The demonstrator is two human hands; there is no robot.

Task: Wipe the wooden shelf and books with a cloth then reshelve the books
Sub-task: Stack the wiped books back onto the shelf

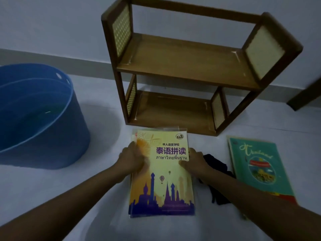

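Note:
A two-tier wooden shelf with woven side panels stands against the wall, both boards bare. In front of it a stack of books lies flat on the floor, topped by a yellow book with purple skyline art. My left hand grips the stack's left edge. My right hand grips its right edge, thumb on the cover. A dark cloth lies crumpled on the floor just right of the stack, partly under my right forearm. A teal book lies flat further right.
A large blue tub stands on the floor to the left. A dark wooden piece leans at the right edge by the wall. The floor is pale and the wall runs behind the shelf.

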